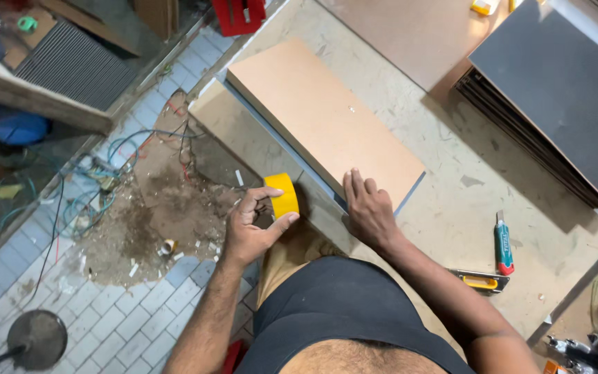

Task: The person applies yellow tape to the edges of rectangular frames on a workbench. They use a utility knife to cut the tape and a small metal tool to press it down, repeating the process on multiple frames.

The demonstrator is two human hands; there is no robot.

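Fingers (261, 196) of your left hand (249, 225) curl around a yellow tape roll (284, 195), thumb under it and fingertips on top, holding it upright at the near edge of the workbench (444, 228). Just to its right, your right hand (369, 211) lies flat with fingers straight and together, pressing on the near corner of the tan board (320, 114), gripping nothing. Further right on the bench lie a green-and-red utility knife (502, 244) and a yellow-and-metal tool (480, 280), well apart from both hands. A stack of dark sheets (562, 90) sits at the far right.
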